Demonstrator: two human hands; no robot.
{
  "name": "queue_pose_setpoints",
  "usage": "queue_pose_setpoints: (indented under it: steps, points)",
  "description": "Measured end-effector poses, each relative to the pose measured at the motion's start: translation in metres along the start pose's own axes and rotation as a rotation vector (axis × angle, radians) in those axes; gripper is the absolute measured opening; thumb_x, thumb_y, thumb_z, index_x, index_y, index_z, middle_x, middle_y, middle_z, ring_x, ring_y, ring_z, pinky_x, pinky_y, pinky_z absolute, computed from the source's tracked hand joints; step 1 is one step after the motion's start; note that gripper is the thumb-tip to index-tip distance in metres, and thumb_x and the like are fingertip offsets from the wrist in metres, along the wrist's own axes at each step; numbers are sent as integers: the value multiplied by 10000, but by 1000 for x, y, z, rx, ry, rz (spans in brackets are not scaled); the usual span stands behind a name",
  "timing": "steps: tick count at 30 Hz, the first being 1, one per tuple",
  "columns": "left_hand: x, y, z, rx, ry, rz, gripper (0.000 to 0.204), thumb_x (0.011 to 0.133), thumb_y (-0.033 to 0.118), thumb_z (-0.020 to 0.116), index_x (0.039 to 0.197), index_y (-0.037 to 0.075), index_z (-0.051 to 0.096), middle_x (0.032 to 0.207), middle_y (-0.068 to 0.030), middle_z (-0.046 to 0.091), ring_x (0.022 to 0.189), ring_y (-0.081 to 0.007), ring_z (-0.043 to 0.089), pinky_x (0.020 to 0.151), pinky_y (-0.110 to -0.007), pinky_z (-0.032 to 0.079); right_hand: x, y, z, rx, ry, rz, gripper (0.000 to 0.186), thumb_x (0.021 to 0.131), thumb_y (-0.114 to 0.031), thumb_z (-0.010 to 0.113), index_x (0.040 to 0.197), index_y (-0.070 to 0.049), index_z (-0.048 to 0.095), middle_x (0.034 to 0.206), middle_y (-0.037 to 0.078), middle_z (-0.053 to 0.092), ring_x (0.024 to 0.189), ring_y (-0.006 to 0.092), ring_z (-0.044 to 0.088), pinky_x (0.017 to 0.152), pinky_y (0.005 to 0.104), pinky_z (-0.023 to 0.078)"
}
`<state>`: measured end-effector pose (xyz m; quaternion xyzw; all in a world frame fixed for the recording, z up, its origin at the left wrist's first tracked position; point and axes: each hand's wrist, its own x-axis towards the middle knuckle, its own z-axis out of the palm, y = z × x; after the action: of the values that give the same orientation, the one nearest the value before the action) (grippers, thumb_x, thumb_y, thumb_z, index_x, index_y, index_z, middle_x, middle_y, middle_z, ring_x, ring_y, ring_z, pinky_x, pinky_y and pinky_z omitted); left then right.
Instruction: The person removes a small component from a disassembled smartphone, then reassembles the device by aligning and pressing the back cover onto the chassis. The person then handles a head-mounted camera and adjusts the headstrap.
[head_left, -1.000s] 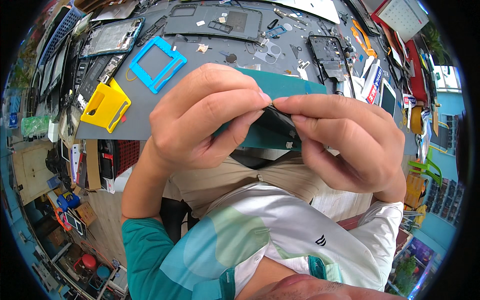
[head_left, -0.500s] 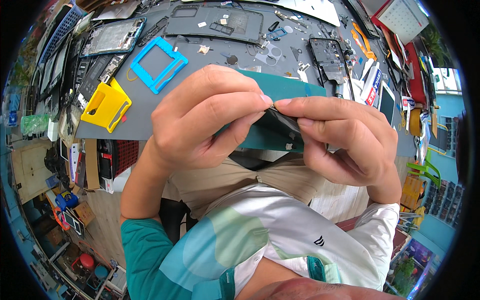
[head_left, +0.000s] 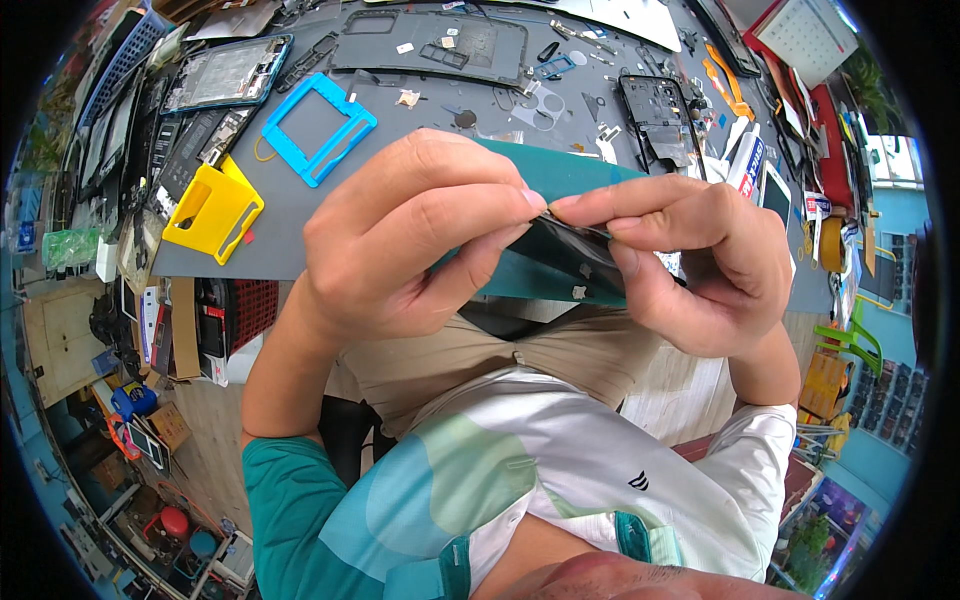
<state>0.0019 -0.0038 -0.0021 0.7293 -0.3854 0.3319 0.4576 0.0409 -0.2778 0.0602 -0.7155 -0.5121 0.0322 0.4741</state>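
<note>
A thin, dark glossy panel (head_left: 565, 250) is held up between my fingers, tilted, over a teal mat (head_left: 540, 160) at the near edge of the grey worktable. My left hand (head_left: 415, 235) pinches its upper left edge, and the remaining fingers are curled. My right hand (head_left: 705, 260) grips it farther right, with one fingertip touching the upper edge close to my left fingertips and the thumb lower down on the panel. Small pale pieces lie below it on the mat. Part of the panel is hidden behind my fingers.
The worktable (head_left: 260, 130) holds a yellow stand (head_left: 205, 210), a blue frame (head_left: 300, 120), opened devices (head_left: 220, 75), a grey back cover (head_left: 420, 45), a black frame (head_left: 660, 115) and scattered small parts. A red basket (head_left: 240, 315) and a green plastic chair (head_left: 850, 340) stand beside it.
My right hand has shifted slightly up, its fingers more bent and its thumb moved higher on the panel. My left hand has stayed almost still.
</note>
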Motion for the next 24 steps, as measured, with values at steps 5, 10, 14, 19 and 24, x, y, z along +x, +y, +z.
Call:
queue_pose_setpoints:
  steps: [5, 10, 14, 19, 24]
  points:
    - [-1, -1, 0, 2, -4, 3, 316, 840, -125, 813, 1138, -38, 754, 1053, -183, 775, 916, -304, 757, 798, -400, 625, 1, -1, 1, 52, 25, 40, 159, 943, 122, 625, 1087, 56, 637, 1123, 382, 773, 1005, 270, 805, 786, 321, 628]
    - [-1, -1, 1, 2, -1, 1, 313, 843, -124, 810, 1138, -36, 753, 1055, -184, 775, 917, -306, 758, 802, -405, 626, 1, 3, 7, 137, 82, 52, 130, 968, 108, 637, 1085, 51, 632, 1123, 384, 772, 1005, 267, 804, 810, 319, 625]
    - [0, -1, 0, 0, -4, 3, 311, 847, -120, 810, 1141, -37, 751, 1058, -185, 776, 918, -306, 758, 803, -406, 627, 0, 3, 9, 161, 97, 69, 130, 974, 105, 634, 1093, 54, 624, 1131, 389, 767, 1002, 273, 805, 813, 329, 632]
    - [-2, -1, 0, 3, -2, 3, 309, 850, -115, 810, 1143, -39, 748, 1062, -185, 777, 918, -308, 757, 809, -408, 627, 0, 2, 1, 55, 18, 1, 200, 929, 151, 626, 1107, 60, 624, 1155, 392, 761, 971, 280, 814, 764, 325, 645]
    - [-1, -2, 0, 0, -11, 7, 310, 848, -115, 811, 1143, -41, 746, 1063, -187, 776, 919, -311, 756, 812, -408, 625, -1, -2, 4, -114, 11, -81, 296, 858, 197, 659, 1117, 57, 626, 1168, 374, 767, 966, 303, 829, 754, 341, 663]
